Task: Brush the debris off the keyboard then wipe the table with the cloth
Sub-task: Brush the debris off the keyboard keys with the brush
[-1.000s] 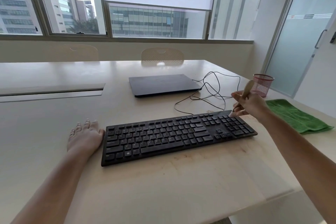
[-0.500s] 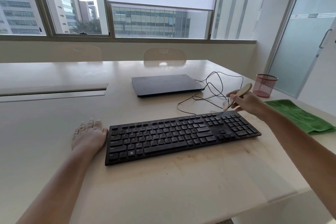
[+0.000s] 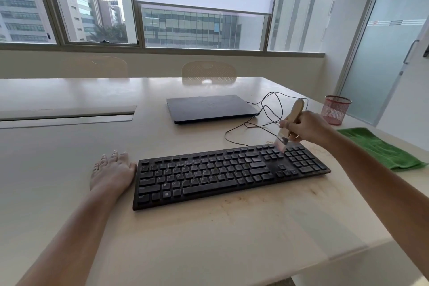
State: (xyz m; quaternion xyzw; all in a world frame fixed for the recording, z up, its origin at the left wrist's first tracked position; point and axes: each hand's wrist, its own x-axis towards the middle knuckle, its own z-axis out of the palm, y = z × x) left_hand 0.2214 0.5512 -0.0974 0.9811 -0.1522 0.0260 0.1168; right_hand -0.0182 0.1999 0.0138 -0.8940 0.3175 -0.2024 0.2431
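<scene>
- The right hand [image 3: 306,127] gripped a brush [image 3: 289,126], bristles on the keyboard [image 3: 222,172].
- The left hand [image 3: 111,172] lay flat, fingers relaxed, bracing the keyboard's end.
- Short, light strokes toward the desk [image 3: 209,234] would suit best.

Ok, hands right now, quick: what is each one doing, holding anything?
Left hand: open, flat on the table against the keyboard end, holding nothing.
Right hand: gripping the brush, bristles at the keys.
</scene>
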